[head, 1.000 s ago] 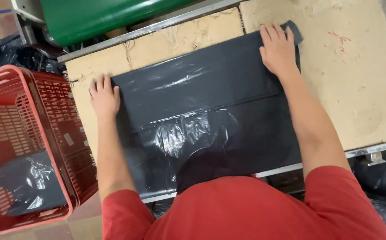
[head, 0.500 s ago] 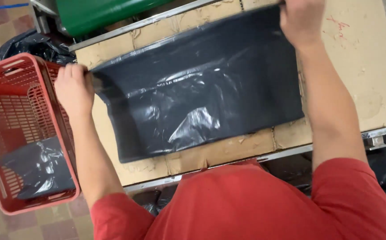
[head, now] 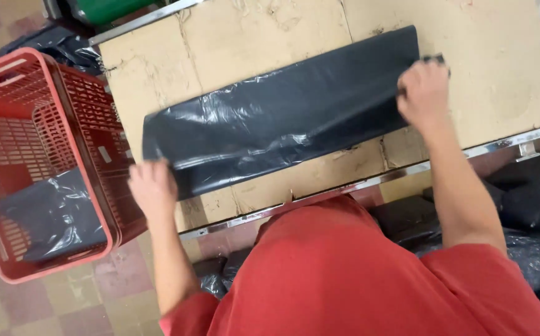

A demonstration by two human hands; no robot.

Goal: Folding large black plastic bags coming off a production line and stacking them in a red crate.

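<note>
Both grips, left hand (head: 152,186) and right hand (head: 424,92), clamped on opposite ends of folded black plastic bag (head: 282,121).

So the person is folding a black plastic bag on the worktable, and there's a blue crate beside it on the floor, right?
Not quite: the crate is red, not blue, as the head view shows. The rest holds: both hands, left hand and right hand, grip the black plastic bag on the worktable.
</note>
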